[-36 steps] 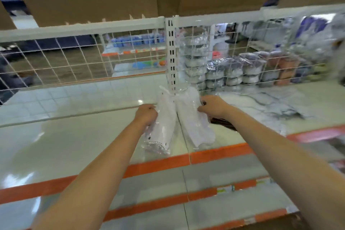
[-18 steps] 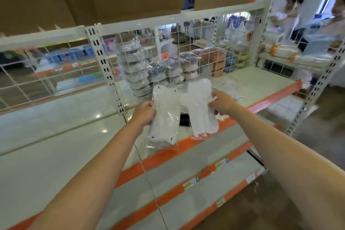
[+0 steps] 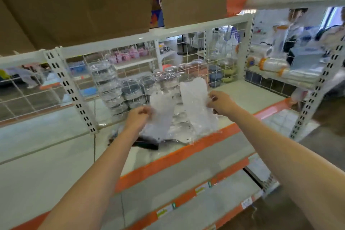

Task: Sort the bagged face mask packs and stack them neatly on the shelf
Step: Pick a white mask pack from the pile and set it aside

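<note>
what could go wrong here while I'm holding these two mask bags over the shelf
The left hand and right hand each pinch only one edge of a slick bag, so either might slip. The loose packs lie close to the shelf's orange front edge; bags dropped on them may slide off.

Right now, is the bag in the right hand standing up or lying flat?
Standing up. The right hand pinches the bagged pack by its side edge, its bottom touching the shelf.
</note>
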Available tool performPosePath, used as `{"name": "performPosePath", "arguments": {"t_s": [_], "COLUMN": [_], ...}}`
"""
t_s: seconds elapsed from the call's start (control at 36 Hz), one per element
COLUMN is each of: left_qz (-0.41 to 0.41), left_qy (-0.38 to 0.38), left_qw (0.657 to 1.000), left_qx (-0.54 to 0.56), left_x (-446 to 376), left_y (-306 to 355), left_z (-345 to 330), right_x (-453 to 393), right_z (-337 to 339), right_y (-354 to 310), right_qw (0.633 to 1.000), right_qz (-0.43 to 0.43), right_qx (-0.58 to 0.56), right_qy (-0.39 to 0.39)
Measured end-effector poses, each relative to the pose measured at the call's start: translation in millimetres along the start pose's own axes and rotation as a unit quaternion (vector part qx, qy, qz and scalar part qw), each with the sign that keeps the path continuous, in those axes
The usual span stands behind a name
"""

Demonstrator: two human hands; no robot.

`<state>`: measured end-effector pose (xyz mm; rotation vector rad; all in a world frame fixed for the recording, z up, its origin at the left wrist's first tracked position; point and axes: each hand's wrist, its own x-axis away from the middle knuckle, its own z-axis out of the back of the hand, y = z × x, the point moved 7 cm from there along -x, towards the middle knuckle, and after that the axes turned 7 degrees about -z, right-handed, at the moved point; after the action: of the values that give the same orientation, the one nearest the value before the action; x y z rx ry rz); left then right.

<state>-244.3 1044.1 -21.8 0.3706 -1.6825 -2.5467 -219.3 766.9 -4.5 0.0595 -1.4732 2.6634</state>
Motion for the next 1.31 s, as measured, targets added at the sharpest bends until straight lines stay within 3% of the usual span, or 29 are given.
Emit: {"name": "performPosePath", "arguments": {"t_s": [0.11, 0.22, 0.33, 0.47, 0.64, 0.78, 0.89, 1.08, 1.11, 1.17, 1.22, 1.31], "left_qz": [-0.101, -0.169, -0.215, -0.140, -0.097, -0.001, 0.025, 0.059, 0.064, 0.077, 0.068, 0.008], "left_qy": [0.090, 0.159, 0.183, 0.170, 0.152, 0.088, 0.064, 0.084, 0.085, 0.060, 0.040, 0.064], "left_qw": [0.991, 0.968, 0.952, 0.947, 0.949, 0.963, 0.970, 0.991, 0.993, 0.989, 0.960, 0.960], "left_qx": [-0.015, 0.091, 0.122, 0.233, 0.259, 0.253, 0.233, 0.087, 0.055, -0.111, -0.269, -0.274], "left_x": [-3.3, 7.0, 11.7, -7.1, -45.0, -71.5, -75.6, -88.9, -91.2, -94.4, -98.8, -102.6], "left_y": [27.0, 43.3, 34.6, 21.0, 18.6, 0.8, -14.4, -47.3, -53.0, -64.6, -69.4, -49.2], "left_z": [-2.3, -6.3, -5.3, -4.0, -1.7, -15.5, -11.6, 21.3, 22.1, 20.2, 17.8, 8.4], "right_x": [-13.8, -11.6, -10.7, -26.6, -52.2, -75.1, -102.2, -117.8, -119.8, -123.3, -132.5, -142.3], "right_z": [35.3, 44.1, 28.4, 7.7, 18.1, 27.3, 11.5, 1.8, 0.0, -4.0, -14.1, -38.3], "right_y": [8.6, 3.7, 6.9, 14.2, -3.6, -14.9, 4.1, 27.3, 24.3, 18.0, 11.8, -1.6], "right_qw": [0.992, 0.976, 0.956, 0.960, 0.971, 0.967, 0.982, 0.986, 0.988, 0.994, 0.999, 0.995], "right_qz": [0.075, 0.173, 0.238, 0.243, 0.201, 0.199, 0.096, 0.001, 0.004, -0.001, -0.007, 0.000], "right_qx": [-0.076, 0.012, 0.067, 0.046, 0.051, 0.045, 0.107, 0.076, 0.070, 0.043, 0.009, -0.071], "right_qy": [0.075, 0.134, 0.156, 0.133, 0.115, 0.152, 0.125, 0.150, 0.136, 0.102, 0.047, -0.067]}}
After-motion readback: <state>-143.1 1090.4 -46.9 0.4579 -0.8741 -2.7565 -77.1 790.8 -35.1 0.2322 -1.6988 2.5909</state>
